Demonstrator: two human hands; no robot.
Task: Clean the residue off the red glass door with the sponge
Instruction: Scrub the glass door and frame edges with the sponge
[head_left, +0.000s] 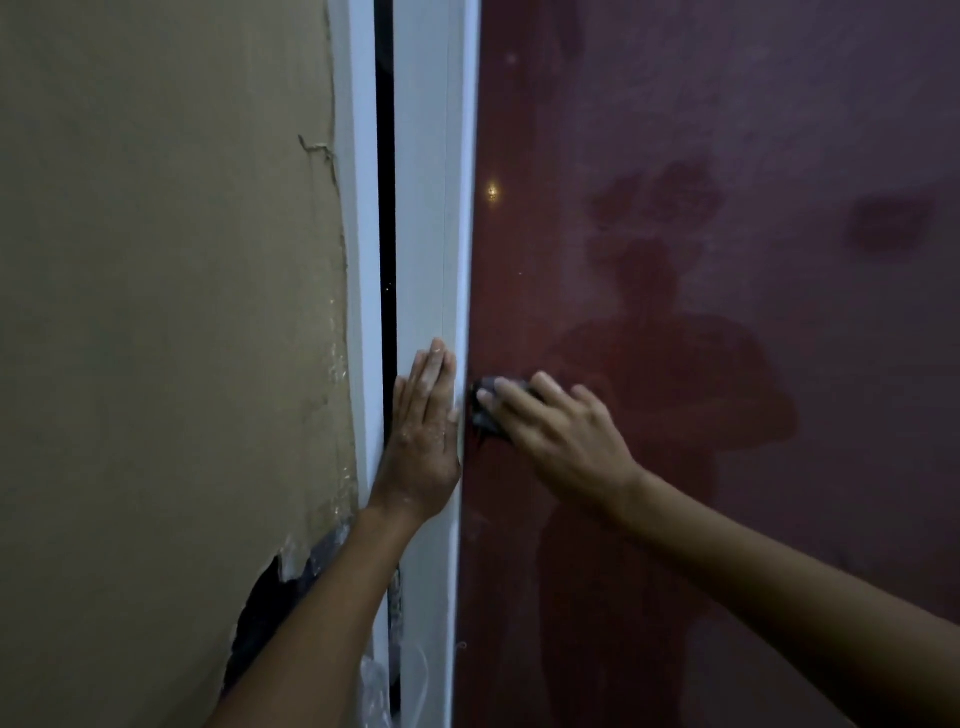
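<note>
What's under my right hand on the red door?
A dark sponge, pressed against the red glass door by the right hand. Only its left edge shows; the fingers cover the rest and any residue beneath.

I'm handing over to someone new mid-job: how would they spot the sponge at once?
Find the red glass door and follow its left edge down beside the white frame. The sponge is the small dark pad under the right hand, pressed on the glass; the left hand holds nothing.

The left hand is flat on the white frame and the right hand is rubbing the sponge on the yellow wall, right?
Not quite. The head view shows the right hand pressing the sponge on the red glass door, close to its edge, not on the wall. The left hand does lie flat on the white frame.
</note>
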